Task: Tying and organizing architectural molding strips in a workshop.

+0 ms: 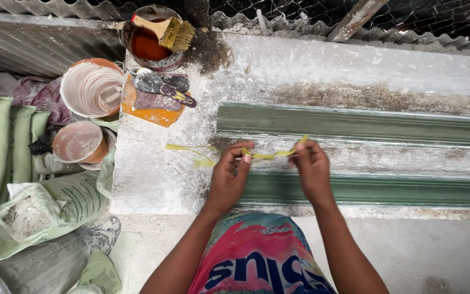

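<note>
Both my hands pinch a thin yellow strip and hold it taut above a long green moulding lying on a white dusty slab. My left hand grips the strip near its middle; loose yellow ends trail off to the left over the slab. My right hand holds the strip's right end, which sticks up past my fingers.
At the back left stands a tin of red-brown liquid with a brush across it. Putty knives lie on an orange pad. White buckets and filled green sacks crowd the left side.
</note>
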